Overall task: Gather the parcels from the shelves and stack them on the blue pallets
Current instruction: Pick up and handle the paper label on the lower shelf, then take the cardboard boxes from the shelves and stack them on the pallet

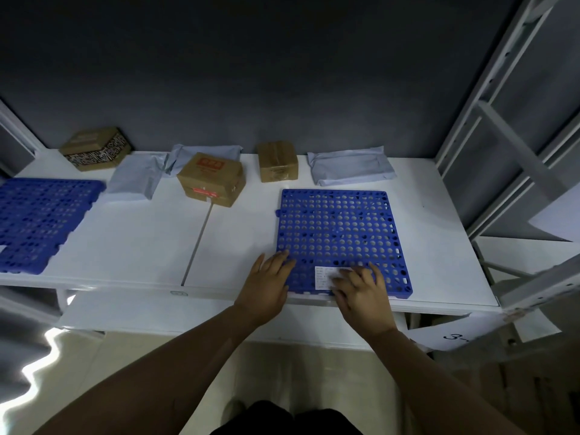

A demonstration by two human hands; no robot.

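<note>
We lay our left hand point(266, 285) and right hand point(361, 291) flat on the blue pallet point(339, 224) at its near edge, fingers straight, gripping nothing (the right one covers a white label point(323, 275)), while the parcels point(211, 178) sit behind it on the white shelf point(135, 246)

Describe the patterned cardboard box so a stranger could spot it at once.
On the white shelf, look to the far left back corner, behind the left blue pallet. Only this cardboard box has a black-and-white patterned side; the plain box and red-labelled box lack it.
</note>
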